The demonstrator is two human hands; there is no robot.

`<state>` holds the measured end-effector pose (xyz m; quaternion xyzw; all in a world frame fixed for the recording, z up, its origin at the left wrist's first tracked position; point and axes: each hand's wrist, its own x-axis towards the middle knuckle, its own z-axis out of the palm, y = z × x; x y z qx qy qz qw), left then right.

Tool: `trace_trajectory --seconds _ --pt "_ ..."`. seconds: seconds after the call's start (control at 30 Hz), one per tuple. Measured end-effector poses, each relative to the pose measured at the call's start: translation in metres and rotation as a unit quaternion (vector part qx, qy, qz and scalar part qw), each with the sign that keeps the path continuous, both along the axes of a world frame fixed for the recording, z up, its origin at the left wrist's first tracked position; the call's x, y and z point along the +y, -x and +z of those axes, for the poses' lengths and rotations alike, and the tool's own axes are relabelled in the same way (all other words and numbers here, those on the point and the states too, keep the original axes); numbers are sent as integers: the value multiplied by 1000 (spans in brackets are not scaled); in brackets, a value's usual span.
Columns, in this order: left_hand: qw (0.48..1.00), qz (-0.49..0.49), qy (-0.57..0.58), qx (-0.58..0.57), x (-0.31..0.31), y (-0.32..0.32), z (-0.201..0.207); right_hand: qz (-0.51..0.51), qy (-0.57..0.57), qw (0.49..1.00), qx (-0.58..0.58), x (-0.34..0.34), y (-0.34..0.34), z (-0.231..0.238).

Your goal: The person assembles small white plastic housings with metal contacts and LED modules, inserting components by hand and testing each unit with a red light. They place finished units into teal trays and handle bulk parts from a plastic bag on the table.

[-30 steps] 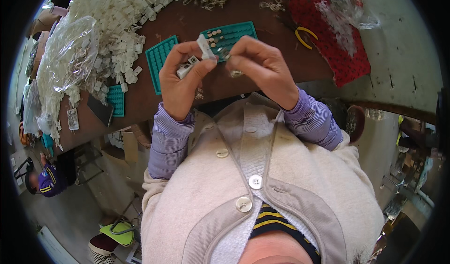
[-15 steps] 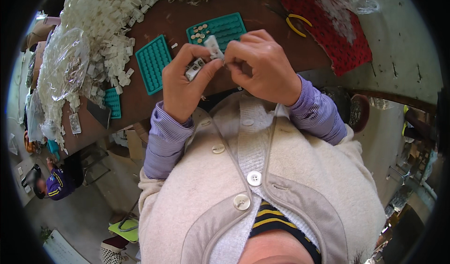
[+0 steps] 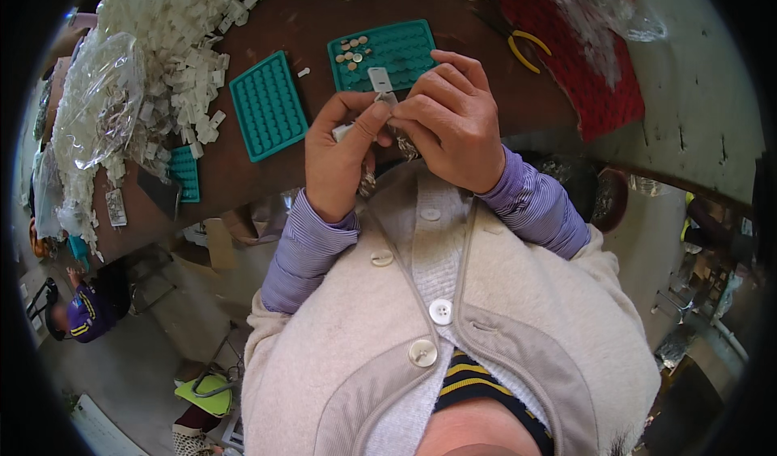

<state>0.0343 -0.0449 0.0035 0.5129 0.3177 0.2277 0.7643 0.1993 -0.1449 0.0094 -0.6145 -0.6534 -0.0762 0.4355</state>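
In front of my chest, my left hand (image 3: pixel 344 152) is closed, pinching a small white plastic case (image 3: pixel 378 79) between thumb and fingers. A second white piece (image 3: pixel 341 132) is tucked in the same hand. My right hand (image 3: pixel 455 124) meets it from the other side, thumb and fingertips pressed together at the lower end of the case. Whatever those fingertips hold is too small to make out. Shiny, wire-like bits (image 3: pixel 407 145) hang just below the two hands. Beyond them lies a teal tray (image 3: pixel 413 43) with several small round button-like discs (image 3: pixel 350 51) on its left part.
A second teal tray (image 3: pixel 267 108) lies to the left, a smaller one (image 3: pixel 184 174) farther left. A large heap of white plastic cases (image 3: pixel 174 27) covers the table's left side. Yellow-handled pliers (image 3: pixel 526 51) lie by a red patterned cloth (image 3: pixel 599 92). Another person (image 3: pixel 91 310) sits far left.
My left hand has shifted right, closer to my right hand, and the white case now stands more upright. Shiny bits have come into view beneath the hands. The head view has shifted slightly.
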Motion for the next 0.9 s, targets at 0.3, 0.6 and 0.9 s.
trace_trajectory --seconds 0.3,0.6,0.9 --pt "986 125 66 -85 38 12 -3 -3 73 995 75 75 -32 -24" --pt "982 117 82 -120 41 17 -5 -15 61 997 50 86 -29 -33" --pt "983 143 53 -104 35 23 -2 -9 70 989 -130 71 -26 -36"
